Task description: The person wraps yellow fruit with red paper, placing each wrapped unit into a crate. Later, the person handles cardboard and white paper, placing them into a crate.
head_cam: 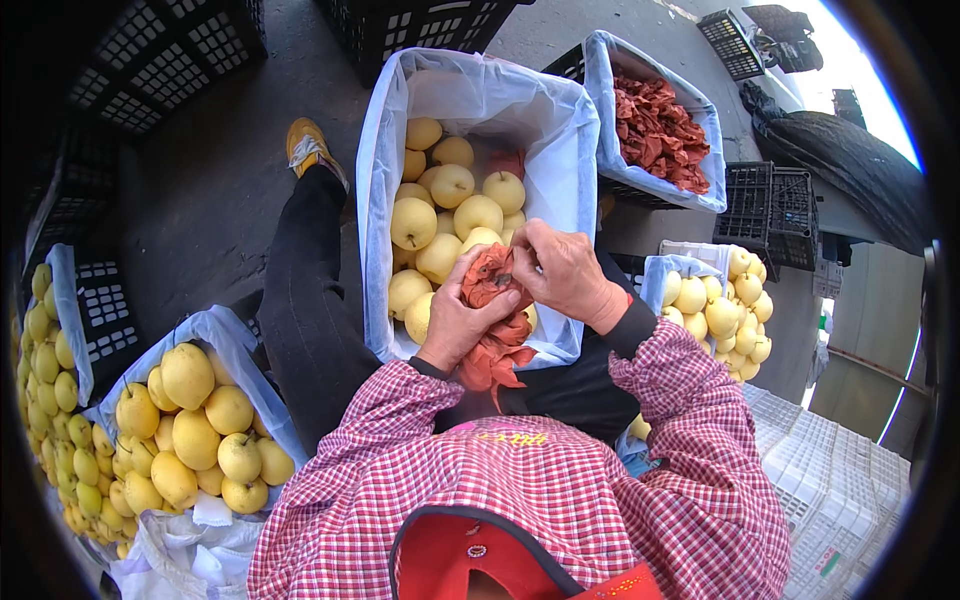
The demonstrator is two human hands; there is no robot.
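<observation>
Crumpled red-brown paper (493, 276) sits in my left hand (466, 309), which grips it from below and the left. My right hand (564, 271) pinches the paper's upper right edge between thumb and fingers. Whether the wad encloses a fruit is hidden. More of the same paper (496, 352) hangs beneath my left hand towards my lap. Both hands are over the near end of a crate (559, 157) lined with pale translucent sheeting. Inside it lie several round yellow pears (413, 223), and a piece of red paper (507, 163) shows among them.
A lined crate (716, 169) of crumpled red paper (660, 131) stands at the upper right. Pears fill crates at left (196, 405) and right (724, 315). White plastic crates (825, 480) stand at lower right. Black crates (427, 30) border the far side.
</observation>
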